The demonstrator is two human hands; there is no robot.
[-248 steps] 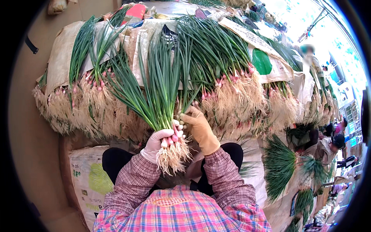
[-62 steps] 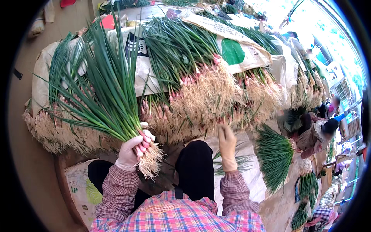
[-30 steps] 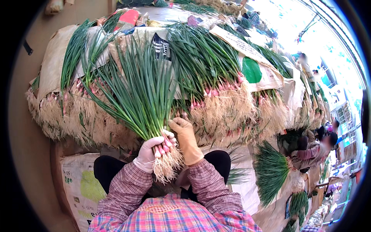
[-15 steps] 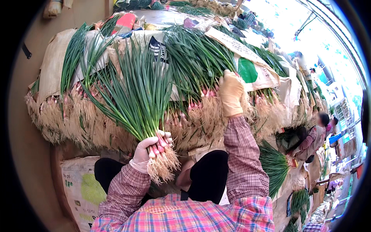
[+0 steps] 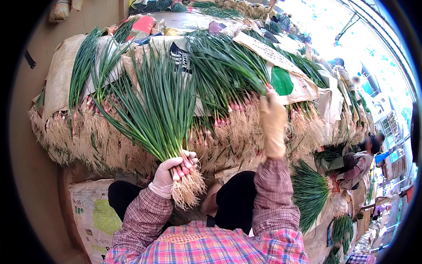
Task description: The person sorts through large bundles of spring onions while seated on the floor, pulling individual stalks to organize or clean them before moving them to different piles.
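Note:
My left hand (image 5: 161,179), in a pale glove, is closed round a thick bunch of spring onions (image 5: 158,110), just above their pink bulbs. The pale roots hang below the fist, and the long green leaves fan up and away over the heap. Farther right, my right hand (image 5: 273,125) in a yellowish glove is smeared by motion. It is closed at the lower end of a few spring onions (image 5: 250,72), whose leaves stretch back to the left over the pile. The bulbs in that grip are mostly hidden by the fingers.
A long heap of spring onions (image 5: 123,141) runs across in front of me, roots toward me, partly covered by sacks (image 5: 66,72). One printed sack (image 5: 303,83) has a green disc. At right lies a bunch (image 5: 310,193) near a person (image 5: 356,165). Another sack (image 5: 94,211) lies at lower left.
My right hand has come slightly right and toward me, drawing a few spring onions along the top of the heap. The left hand and its bunch have barely moved.

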